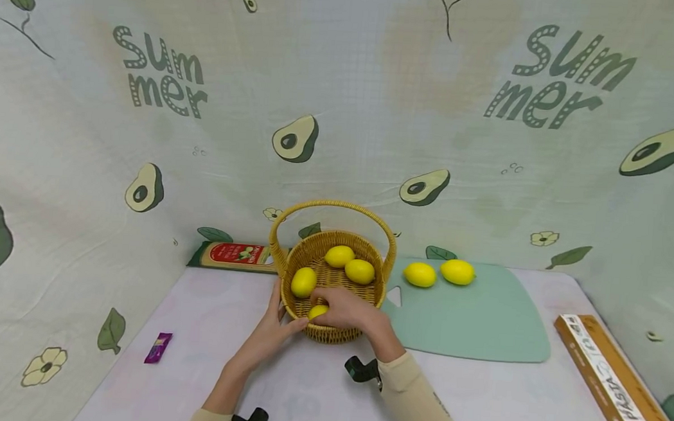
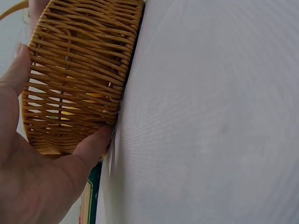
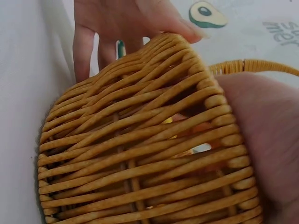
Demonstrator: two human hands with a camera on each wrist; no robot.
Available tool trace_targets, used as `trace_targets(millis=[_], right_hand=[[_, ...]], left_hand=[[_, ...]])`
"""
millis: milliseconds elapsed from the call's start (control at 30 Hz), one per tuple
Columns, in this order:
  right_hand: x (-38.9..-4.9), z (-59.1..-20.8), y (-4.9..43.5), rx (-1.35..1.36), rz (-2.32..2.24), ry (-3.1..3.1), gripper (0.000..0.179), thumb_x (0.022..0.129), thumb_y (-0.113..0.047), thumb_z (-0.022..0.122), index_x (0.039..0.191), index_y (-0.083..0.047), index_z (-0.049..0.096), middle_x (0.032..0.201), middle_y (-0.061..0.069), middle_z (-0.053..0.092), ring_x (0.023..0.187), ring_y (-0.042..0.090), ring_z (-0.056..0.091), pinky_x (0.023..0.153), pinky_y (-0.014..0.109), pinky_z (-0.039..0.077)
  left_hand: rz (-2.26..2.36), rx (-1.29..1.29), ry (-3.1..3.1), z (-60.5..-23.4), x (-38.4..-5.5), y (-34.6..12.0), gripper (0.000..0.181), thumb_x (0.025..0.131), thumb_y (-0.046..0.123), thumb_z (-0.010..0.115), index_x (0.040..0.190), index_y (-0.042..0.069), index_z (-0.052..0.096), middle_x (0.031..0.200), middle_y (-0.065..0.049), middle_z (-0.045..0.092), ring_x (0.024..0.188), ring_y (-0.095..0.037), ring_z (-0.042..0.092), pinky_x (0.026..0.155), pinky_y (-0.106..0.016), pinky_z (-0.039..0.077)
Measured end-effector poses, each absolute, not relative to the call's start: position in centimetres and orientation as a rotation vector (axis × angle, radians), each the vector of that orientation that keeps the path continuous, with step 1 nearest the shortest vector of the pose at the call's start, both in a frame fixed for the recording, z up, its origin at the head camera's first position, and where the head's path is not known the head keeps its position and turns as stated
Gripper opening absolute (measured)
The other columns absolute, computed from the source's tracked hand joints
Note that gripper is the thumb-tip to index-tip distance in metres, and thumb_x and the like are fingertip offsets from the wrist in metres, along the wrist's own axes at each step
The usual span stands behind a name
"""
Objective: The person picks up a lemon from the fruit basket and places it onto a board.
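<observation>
A wicker basket (image 1: 335, 335) with a tall arched handle stands upright on the table. Inside it, three lemons lie apart from my right hand: one at the left (image 1: 303, 282), one at the back (image 1: 339, 256) and one at the right (image 1: 359, 272). My right hand (image 1: 345, 309) reaches over the front rim and grips another lemon (image 1: 317, 312) low in the basket; the wall hides most of this grip in the right wrist view. My left hand (image 1: 274, 329) holds the basket's front left side, thumb at the rim and fingers spread around the outer wall (image 2: 79, 88).
Two lemons, one nearer (image 1: 420, 275) and one farther right (image 1: 457, 272), lie on a green cutting board (image 1: 481, 322). A green-and-red packet (image 1: 236, 256) lies behind the basket's left side. A purple wrapper (image 1: 158, 347) is at left, a long pasta box (image 1: 616, 388) at right.
</observation>
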State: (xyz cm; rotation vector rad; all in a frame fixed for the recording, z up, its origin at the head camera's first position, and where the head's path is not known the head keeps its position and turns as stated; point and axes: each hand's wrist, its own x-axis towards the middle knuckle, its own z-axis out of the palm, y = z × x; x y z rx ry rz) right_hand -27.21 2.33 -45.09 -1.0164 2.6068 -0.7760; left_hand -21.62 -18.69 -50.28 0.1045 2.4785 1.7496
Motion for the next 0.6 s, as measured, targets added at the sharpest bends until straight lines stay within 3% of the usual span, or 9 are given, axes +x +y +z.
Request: trace_targets(millis=[133,600], right_hand=[[-26.9,-45.0,2.6,-0.985,-0.739,2.648,0.038,0.090,-0.027,0.073,0.125,-0.013,0.067,0.119,-0.001,0.070,0.097,0.011,0.061,0.084,0.028,0.051],[-26.0,-43.9,3.4,-1.001,-0.810,2.760,0.047,0.085,-0.021,0.073,0.131,-0.018,0.065,0.129,-0.004,0.066,0.108,0.014,0.061,0.090,0.034,0.050]], left_hand=[[1.764,0.110,2.463,-50.4,-21.6,-18.5,0.111,0.089,0.043,0.073,0.156,0.042,-0.016,0.167,0.002,-0.015,0.152,-0.043,0.014,0.119,-0.062,0.025],[1.762,0.158,2.484,-49.7,-21.4,-18.5,0.106,0.093,0.036,0.070,0.154,0.046,-0.016,0.167,0.006,-0.015,0.153,-0.041,0.011,0.120,-0.062,0.020]])
